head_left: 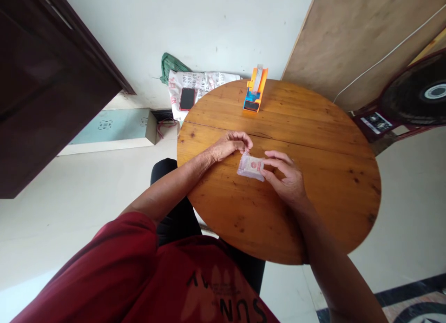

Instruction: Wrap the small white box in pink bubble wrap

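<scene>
A small packet in clear, pinkish bubble wrap (251, 167) lies on the round wooden table (334, 174), with a pale label and red print showing through. My left hand (232, 145) is at the packet's upper left corner, its fingertips pinched on the edge of the wrap. On the packet's right side is my right hand (284, 174), thumb and fingers apart, the fingertips touching or very near the right edge. Near the table's far edge stands an orange and blue tape dispenser (256, 88) with a roll of tape in it.
Past the table's far left edge, a dark phone (187, 99) lies on a white printed bag (176, 88), beside a green bag (171, 66). A pale blue box (114, 126) is at the left. A round black appliance (418, 93) stands right.
</scene>
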`<control>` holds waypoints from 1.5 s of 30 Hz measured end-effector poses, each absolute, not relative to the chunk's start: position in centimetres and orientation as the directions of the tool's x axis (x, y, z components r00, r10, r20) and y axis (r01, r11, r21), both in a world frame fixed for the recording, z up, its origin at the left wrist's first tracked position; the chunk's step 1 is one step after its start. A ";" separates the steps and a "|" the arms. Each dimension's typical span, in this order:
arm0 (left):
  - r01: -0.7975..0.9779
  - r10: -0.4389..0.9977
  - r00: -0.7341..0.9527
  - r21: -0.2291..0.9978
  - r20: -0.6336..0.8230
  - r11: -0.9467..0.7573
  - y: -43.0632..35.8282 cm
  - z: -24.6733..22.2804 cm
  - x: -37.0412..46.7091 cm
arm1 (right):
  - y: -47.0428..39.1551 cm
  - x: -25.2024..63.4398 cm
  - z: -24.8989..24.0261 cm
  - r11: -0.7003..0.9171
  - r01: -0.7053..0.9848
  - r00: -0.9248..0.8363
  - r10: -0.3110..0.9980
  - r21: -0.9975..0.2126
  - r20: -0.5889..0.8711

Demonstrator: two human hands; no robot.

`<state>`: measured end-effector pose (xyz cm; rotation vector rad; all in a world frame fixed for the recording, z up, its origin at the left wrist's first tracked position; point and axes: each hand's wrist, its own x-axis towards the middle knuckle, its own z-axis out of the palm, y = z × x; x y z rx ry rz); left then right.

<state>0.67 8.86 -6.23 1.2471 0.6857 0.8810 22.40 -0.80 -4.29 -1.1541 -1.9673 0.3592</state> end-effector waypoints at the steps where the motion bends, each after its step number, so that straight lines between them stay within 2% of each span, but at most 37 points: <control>1: -0.181 0.853 0.522 0.980 0.023 0.084 8.8 -6.1 0.7 | -0.8 22.3 -4.3 0.545 0.596 -0.257 0.825 -0.589 0.503; 8: -0.124 0.820 0.573 0.989 0.009 0.076 8.4 -5.6 0.4 | -0.1 21.7 -3.8 0.584 0.655 -0.304 0.785 -0.480 0.540; 15: -0.031 0.794 0.607 0.999 -0.015 0.042 8.0 -5.0 0.3 | -0.1 21.4 -3.5 0.639 0.747 -0.401 0.653 -0.182 0.643; 18: -0.009 0.802 0.596 0.999 -0.032 0.047 8.0 -4.7 0.3 | -0.2 21.1 -3.4 0.643 0.756 -0.430 0.629 -0.123 0.648; 22: -0.011 0.806 0.592 0.999 -0.028 0.043 8.0 -4.6 0.4 | -0.2 21.0 -3.6 0.655 0.744 -0.419 0.611 -0.132 0.672; 29: -0.027 0.796 0.605 0.999 -0.016 0.040 8.0 -4.9 0.4 | 0.0 21.1 -4.0 0.618 0.745 -0.347 0.681 -0.252 0.644; 36: -0.027 0.785 0.619 0.999 -0.019 0.046 8.2 -5.1 0.3 | -0.2 21.2 -3.4 0.619 0.702 -0.286 0.698 -0.352 0.657; 39: -0.034 0.788 0.615 0.998 -0.017 0.048 8.2 -5.1 0.3 | -0.4 21.3 -3.3 0.628 0.700 -0.312 0.697 -0.339 0.646; 45: -0.050 0.782 0.623 0.998 0.003 0.036 8.3 -5.2 0.4 | -0.3 21.2 -3.5 0.625 0.754 -0.391 0.673 -0.200 0.628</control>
